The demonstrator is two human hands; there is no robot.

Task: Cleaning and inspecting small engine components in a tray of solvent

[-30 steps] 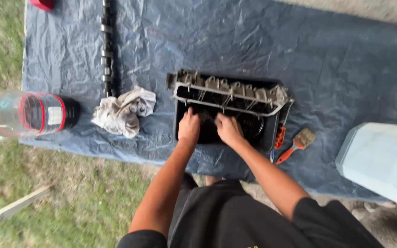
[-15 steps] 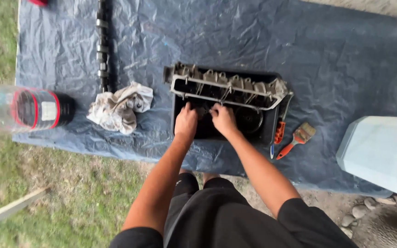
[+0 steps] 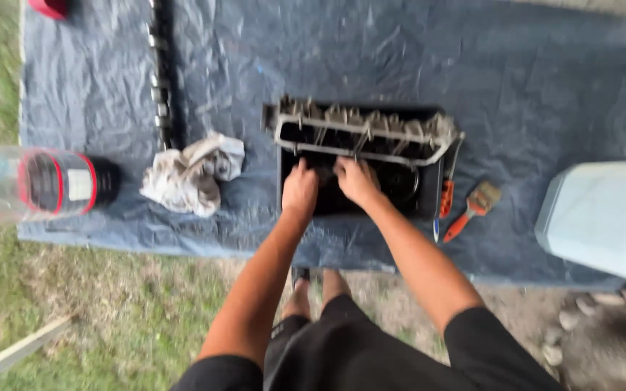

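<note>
Right now both your hands are down in the black tray (image 3: 429, 206), just under the long metal engine part (image 3: 364, 134) lying across its far rim. Your left hand (image 3: 300, 190) looks curled and your right hand (image 3: 356, 181) spread, but blur hides whether either grip holds anything. Work slowly there; the tray's floor is too dark to read.

Outdoor yard, makeshift repair spot: blue tarp (image 3: 400, 58) over grass (image 3: 74, 318), probably engine parts (image 3: 364, 134).
</note>
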